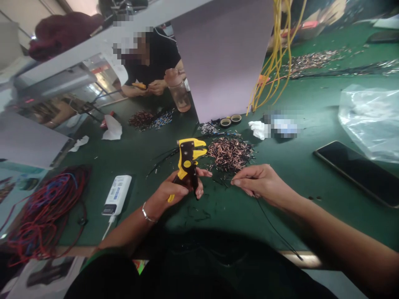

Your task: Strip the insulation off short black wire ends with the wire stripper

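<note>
My left hand (183,187) is wrapped round the dark handles of a yellow and black wire stripper (187,155), whose jaws point right and stand apart. To its right, my right hand (258,182) pinches a thin black wire (274,226) between thumb and fingertips. That wire's long end trails down to the table's front edge. Just beyond the two hands lies a heap of short copper-ended wire pieces (230,153). Black scraps (199,215) are strewn on the green table below the stripper.
A white power bank (116,195) and bundled red cables (46,211) lie left. On the right are a phone (361,172) and a clear plastic bag (370,120). Tape rolls (230,121) sit before an upright panel (224,58). Yellow wires (274,62) hang beside it; people sit opposite.
</note>
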`<state>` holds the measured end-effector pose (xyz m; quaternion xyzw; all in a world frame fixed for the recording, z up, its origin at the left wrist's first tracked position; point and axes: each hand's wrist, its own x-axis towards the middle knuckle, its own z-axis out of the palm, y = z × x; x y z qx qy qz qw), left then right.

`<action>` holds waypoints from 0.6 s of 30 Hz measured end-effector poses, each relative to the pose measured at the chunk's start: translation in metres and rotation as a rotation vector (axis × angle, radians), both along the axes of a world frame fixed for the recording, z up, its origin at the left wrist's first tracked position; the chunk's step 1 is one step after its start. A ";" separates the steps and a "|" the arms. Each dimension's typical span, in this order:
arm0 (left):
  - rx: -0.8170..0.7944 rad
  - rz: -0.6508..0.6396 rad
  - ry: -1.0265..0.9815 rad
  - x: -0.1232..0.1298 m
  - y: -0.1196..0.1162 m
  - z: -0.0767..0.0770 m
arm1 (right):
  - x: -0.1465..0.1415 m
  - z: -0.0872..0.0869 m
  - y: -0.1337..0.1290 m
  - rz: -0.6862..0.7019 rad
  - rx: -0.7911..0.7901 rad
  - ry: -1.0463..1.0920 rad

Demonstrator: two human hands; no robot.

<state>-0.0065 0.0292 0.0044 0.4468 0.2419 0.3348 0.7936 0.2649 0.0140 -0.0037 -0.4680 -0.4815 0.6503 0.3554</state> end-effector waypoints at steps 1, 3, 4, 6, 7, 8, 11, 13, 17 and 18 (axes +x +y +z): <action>-0.008 -0.011 0.000 0.000 0.000 0.001 | 0.000 -0.001 0.000 -0.005 0.006 -0.006; -0.026 -0.029 0.010 0.001 -0.001 0.001 | -0.002 -0.003 -0.001 -0.025 0.019 -0.015; -0.036 -0.038 0.015 0.003 -0.002 0.001 | -0.004 -0.004 -0.002 -0.033 0.022 -0.017; -0.061 -0.054 0.018 0.007 -0.005 -0.001 | -0.011 -0.004 -0.004 -0.036 0.021 -0.021; -0.075 -0.059 0.017 0.009 -0.006 -0.003 | -0.015 -0.004 -0.006 -0.030 0.021 -0.024; -0.088 -0.060 0.015 0.011 -0.008 -0.004 | -0.019 -0.003 -0.008 -0.017 0.024 -0.029; -0.130 -0.055 0.010 0.012 -0.009 -0.008 | -0.028 -0.001 -0.014 0.067 0.068 -0.043; -0.157 -0.071 -0.018 0.011 -0.008 -0.008 | -0.028 0.000 -0.015 0.115 0.131 -0.050; -0.165 -0.124 -0.051 0.005 -0.006 -0.004 | -0.023 -0.001 -0.008 -0.024 0.258 -0.107; -0.160 -0.140 -0.045 0.004 -0.006 -0.002 | -0.022 -0.001 -0.005 -0.077 0.294 -0.142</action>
